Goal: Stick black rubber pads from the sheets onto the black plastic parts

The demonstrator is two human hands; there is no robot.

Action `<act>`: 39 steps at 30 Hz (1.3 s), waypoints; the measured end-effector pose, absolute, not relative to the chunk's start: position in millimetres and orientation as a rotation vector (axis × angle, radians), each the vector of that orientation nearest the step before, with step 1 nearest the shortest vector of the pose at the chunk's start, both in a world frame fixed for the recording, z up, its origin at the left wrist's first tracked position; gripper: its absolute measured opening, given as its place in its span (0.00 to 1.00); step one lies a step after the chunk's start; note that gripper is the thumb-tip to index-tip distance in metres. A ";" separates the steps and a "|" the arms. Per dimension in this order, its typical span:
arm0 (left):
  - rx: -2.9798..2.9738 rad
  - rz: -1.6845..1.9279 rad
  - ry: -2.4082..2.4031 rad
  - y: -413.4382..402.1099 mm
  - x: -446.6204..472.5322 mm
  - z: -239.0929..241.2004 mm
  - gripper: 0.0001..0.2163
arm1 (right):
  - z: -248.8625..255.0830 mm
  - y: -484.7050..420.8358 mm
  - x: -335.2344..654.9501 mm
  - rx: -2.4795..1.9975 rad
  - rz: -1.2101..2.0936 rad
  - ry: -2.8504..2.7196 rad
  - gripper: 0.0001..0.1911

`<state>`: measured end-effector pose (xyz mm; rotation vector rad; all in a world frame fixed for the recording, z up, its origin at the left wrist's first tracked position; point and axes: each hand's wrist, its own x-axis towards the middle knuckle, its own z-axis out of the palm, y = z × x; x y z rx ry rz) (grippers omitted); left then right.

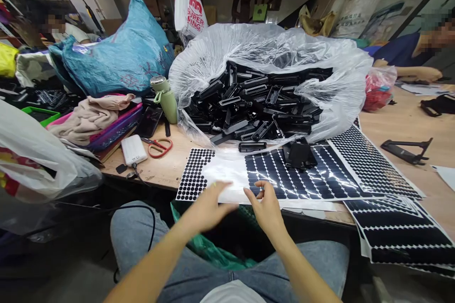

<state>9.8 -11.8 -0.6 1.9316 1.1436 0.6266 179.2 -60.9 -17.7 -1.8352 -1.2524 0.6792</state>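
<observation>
Your left hand (212, 204) spreads, apparently empty; whether your curled right hand (258, 194) pinches anything, I cannot tell. The flat white sheet of glossy black strips (272, 170) lies just beyond, presumably for easy reach.

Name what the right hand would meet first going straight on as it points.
Probably the patterned sheet, just ahead of its fingertips; whether the right hand already touches it is unclear.

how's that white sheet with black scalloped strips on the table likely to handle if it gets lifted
The white sheet with black scalloped strips would probably flop, since it looks thin. It may feel slick, judging by its shiny reflections. Lifting it could make the black rectangular object slide, as that appears to rest on it.
</observation>
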 end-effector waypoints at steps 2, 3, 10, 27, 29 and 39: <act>2.104 0.744 1.413 44.7 18.4 6.6 0.17 | -16.0 -55.3 177.3 -1.808 0.713 -1.283 0.15; 2.195 0.715 1.527 74.9 23.3 9.0 0.15 | -15.2 -51.5 174.2 -1.787 0.726 -1.313 0.14; 2.359 0.545 1.600 170.1 42.6 -2.5 0.16 | -23.7 -6.0 123.2 -1.669 0.791 -1.696 0.06; 1.759 1.062 1.258 77.7 -33.4 15.8 0.24 | -33.9 22.6 88.6 -1.761 0.669 -1.940 0.07; 1.696 1.058 1.257 69.6 -38.1 16.7 0.24 | -32.9 22.7 86.0 -1.749 0.694 -1.947 0.07; 1.610 0.844 1.143 31.0 -36.9 21.8 0.22 | 35.3 -0.1 138.8 -1.370 0.847 -1.538 0.08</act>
